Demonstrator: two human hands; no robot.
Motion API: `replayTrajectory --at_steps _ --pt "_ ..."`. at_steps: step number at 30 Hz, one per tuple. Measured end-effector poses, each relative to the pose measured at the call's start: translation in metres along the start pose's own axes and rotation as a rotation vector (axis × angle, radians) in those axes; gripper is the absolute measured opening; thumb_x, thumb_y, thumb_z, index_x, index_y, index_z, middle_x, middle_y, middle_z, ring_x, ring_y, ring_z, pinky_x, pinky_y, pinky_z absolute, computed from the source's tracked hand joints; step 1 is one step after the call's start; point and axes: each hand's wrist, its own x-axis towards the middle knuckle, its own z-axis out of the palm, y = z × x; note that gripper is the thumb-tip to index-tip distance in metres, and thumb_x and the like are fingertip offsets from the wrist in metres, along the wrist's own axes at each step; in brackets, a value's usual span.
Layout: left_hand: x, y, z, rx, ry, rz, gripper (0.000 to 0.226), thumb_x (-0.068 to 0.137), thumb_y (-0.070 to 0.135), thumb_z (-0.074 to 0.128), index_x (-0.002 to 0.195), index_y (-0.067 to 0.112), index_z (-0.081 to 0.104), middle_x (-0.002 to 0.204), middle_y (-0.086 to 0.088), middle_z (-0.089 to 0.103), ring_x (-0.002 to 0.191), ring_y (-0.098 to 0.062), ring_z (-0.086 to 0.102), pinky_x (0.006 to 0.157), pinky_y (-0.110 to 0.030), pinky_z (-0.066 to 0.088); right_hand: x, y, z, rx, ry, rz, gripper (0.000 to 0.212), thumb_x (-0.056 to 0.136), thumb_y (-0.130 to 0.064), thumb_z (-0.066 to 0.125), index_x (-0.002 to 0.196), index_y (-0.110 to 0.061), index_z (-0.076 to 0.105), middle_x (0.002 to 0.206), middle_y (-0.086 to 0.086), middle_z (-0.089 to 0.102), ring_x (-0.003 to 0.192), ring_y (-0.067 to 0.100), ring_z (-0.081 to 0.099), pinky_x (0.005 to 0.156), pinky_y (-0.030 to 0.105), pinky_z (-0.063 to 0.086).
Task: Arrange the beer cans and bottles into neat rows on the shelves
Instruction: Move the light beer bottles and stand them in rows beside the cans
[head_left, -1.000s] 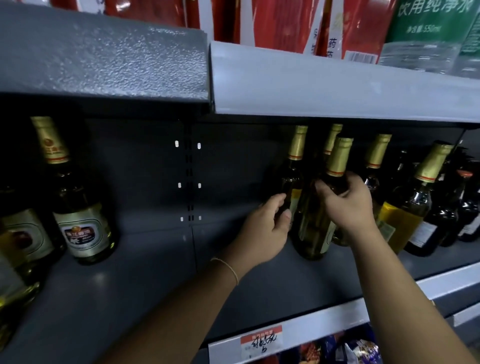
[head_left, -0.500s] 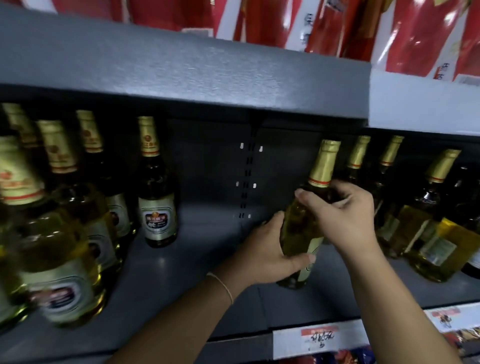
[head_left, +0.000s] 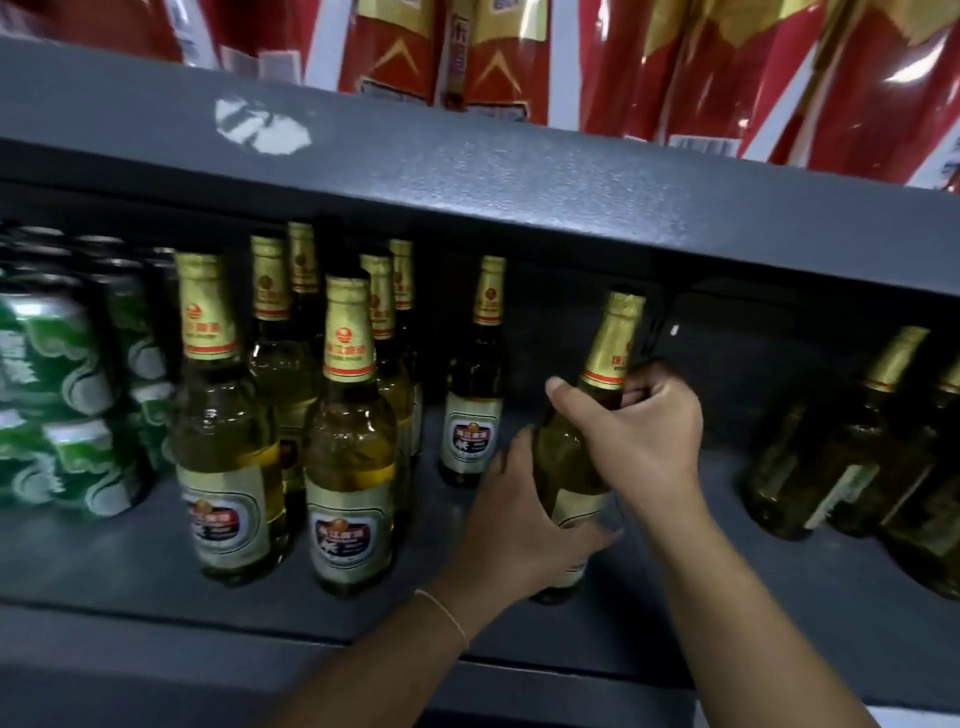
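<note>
A: What are the hands doing?

B: The right hand (head_left: 639, 431) grips the held bottle (head_left: 571, 467) around its shoulder, just under the gold foil neck, fingers curled round the glass. The left hand (head_left: 519, 525) wraps the lower body, thumb across the label. The bottle leans a little to the right, its base low over the shelf (head_left: 130, 577), lower centre of the frame; whether it touches the shelf cannot be told.

A: And around it?

B: Just left of it, further back, a lone bottle (head_left: 470, 415) stands upright. Left of that, centre-left of the frame, a cluster of bottles (head_left: 291, 415) stands in rough files, labels forward. At the far left are the green cans (head_left: 57, 395), stacked in two layers.

A: How far along does the job look?

B: Partway, by this view. The left cluster looks mostly ordered, and the held bottle seems bound for the gap beside the lone one. At the right edge the dark bottles (head_left: 841, 457) are blurred and appear to lean, well apart from the rest, so that group likely remains to be straightened.

A: Above?

B: Red packages (head_left: 493, 57) on the upper shelf.
</note>
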Motion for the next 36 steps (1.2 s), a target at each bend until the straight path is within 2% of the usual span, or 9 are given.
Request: replayTrajectory --at_steps 5,11,17,21,25,28,31,34,36 --pt "-0.01 -0.017 -0.021 -0.004 0.071 -0.063 0.121 0.049 0.061 0.084 0.147 0.038 0.017 0.138 0.015 0.046 0.124 -0.004 0.049 0.102 -0.032 0.048 -0.011 -0.015 0.024 0.015 -0.002 0.022 0.056 0.057 -0.049 0.09 0.076 -0.007 0.057 0.067 -0.001 0.06 0.064 0.016 0.06 0.06 0.037 0.053" --pt "-0.017 -0.028 -0.031 -0.068 0.137 -0.077 0.085 0.063 0.04 0.087 0.126 0.044 0.03 0.121 0.02 0.055 0.11 -0.001 0.058 0.089 -0.013 0.048 -0.02 -0.022 0.041 0.012 0.014 0.014 0.055 0.058 -0.048 0.09 0.068 -0.015 0.048 0.062 -0.005 0.052 0.056 0.01 0.05 0.055 0.032 0.046" --pt "-0.016 -0.034 -0.033 -0.115 0.139 -0.08 0.08 0.067 0.038 0.083 0.13 0.038 0.033 0.123 0.015 0.057 0.11 -0.003 0.059 0.095 -0.032 0.053 -0.021 -0.024 0.051 -0.074 0.01 -0.049 0.056 0.058 -0.06 0.085 0.069 -0.015 0.053 0.063 -0.005 0.056 0.059 0.011 0.054 0.052 0.028 0.043" --pt "-0.015 -0.037 -0.038 -0.109 0.121 -0.082 0.078 0.071 0.039 0.078 0.134 0.035 0.033 0.125 0.014 0.057 0.112 -0.003 0.058 0.097 -0.03 0.051 -0.017 -0.017 0.045 -0.046 -0.12 -0.062 0.05 0.064 -0.063 0.08 0.078 -0.018 0.061 0.077 -0.005 0.065 0.075 0.011 0.063 0.066 0.029 0.053" --pt "-0.019 -0.038 -0.045 -0.114 0.07 -0.057 0.071 0.082 0.029 0.073 0.137 0.038 0.03 0.124 0.028 0.05 0.112 0.015 0.05 0.092 -0.005 0.042 -0.02 0.001 0.034 0.163 -0.363 -0.062 0.035 0.073 -0.037 0.08 0.1 -0.02 0.065 0.097 -0.009 0.069 0.09 0.002 0.064 0.071 0.013 0.05" --pt "-0.024 -0.039 -0.047 -0.109 0.043 -0.047 0.075 0.086 0.03 0.069 0.14 0.045 0.019 0.122 0.039 0.039 0.108 0.03 0.038 0.084 0.006 0.033 -0.025 0.022 0.028 0.301 -0.64 -0.026 0.057 0.073 -0.023 0.079 0.126 -0.019 0.056 0.113 -0.001 0.07 0.107 0.008 0.066 0.08 0.021 0.055" --pt "-0.027 -0.045 -0.046 -0.07 0.063 -0.064 0.068 0.082 0.032 0.073 0.134 0.045 0.031 0.126 0.028 0.05 0.113 0.016 0.048 0.09 -0.005 0.041 -0.031 0.034 0.03 0.291 -0.663 -0.046 0.073 0.076 -0.014 0.079 0.139 -0.028 0.046 0.121 -0.003 0.068 0.113 0.011 0.065 0.085 0.028 0.056" --pt "-0.034 -0.056 -0.041 -0.002 0.067 -0.102 0.076 0.078 0.035 0.077 0.139 0.037 0.033 0.132 0.019 0.051 0.118 0.008 0.049 0.098 -0.01 0.041 -0.037 0.037 0.038 0.284 -0.57 -0.084 0.073 0.078 -0.009 0.079 0.14 -0.031 0.047 0.121 -0.007 0.068 0.112 0.006 0.064 0.081 0.019 0.055" --pt "-0.036 -0.062 -0.039 0.074 0.077 -0.119 0.081 0.078 0.038 0.075 0.145 0.031 0.03 0.138 0.012 0.049 0.125 -0.001 0.047 0.106 -0.025 0.041 -0.039 0.037 0.044 0.261 -0.526 -0.11 0.073 0.079 -0.008 0.079 0.14 -0.032 0.046 0.119 -0.008 0.068 0.11 0.003 0.064 0.079 0.015 0.053"
